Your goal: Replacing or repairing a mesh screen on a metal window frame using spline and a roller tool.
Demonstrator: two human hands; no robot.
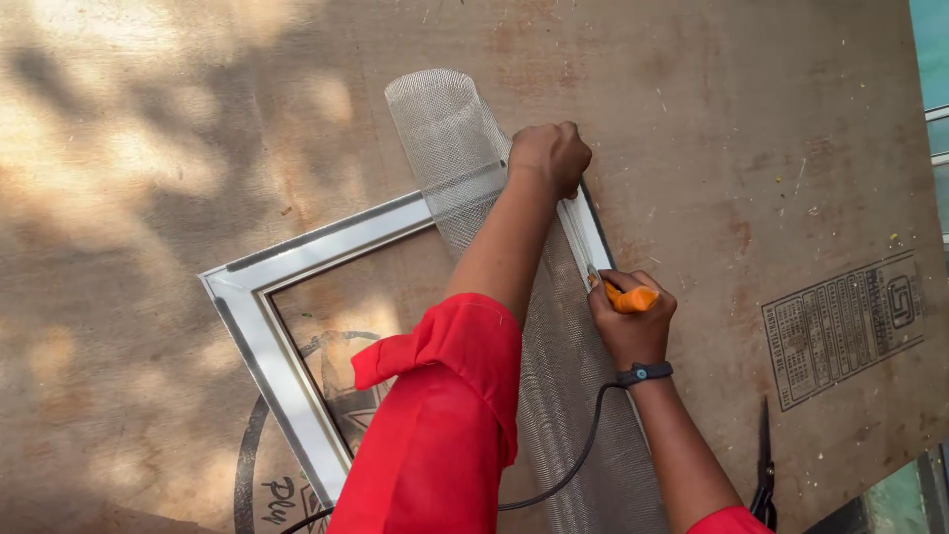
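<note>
A white aluminium frame (297,259) lies flat on a plywood board (148,148). Grey wire mesh (450,138) is draped across it, its far end curled into a roll. My left hand (550,154), fingers closed into a fist, presses the mesh down at the frame's far corner. My right hand (631,314) grips an orange-handled tool (627,297) whose tip touches the frame's right rail. A black cord (578,457) runs from near my right wrist down toward me. Red sleeves cover my upper arms.
Black scissors (765,465) lie on the board at the lower right. A printed stamp (845,321) marks the plywood to the right, and a round printed logo (287,465) shows inside the frame. The board's right edge (924,198) borders a teal surface.
</note>
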